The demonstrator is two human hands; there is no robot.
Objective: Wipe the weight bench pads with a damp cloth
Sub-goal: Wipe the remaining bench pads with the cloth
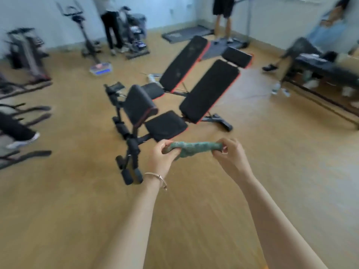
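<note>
A green cloth (191, 149), rolled into a rope, is gripped at its ends by the left hand (162, 159) and the right hand (229, 154), fingers curled tightly round it, above the wooden floor (77, 210). It appears to be wrung out; it should be twisted firmly until merely damp, then opened flat before wiping. The weight bench (194, 101), with black red-edged pads, stands just ahead, untouched. Exercise machines and several people are seen, blurred, along the pale walls.

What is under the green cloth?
Wooden floor; the cloth hangs in the air between left hand and right hand. Its ends are hidden inside each grip.
</note>
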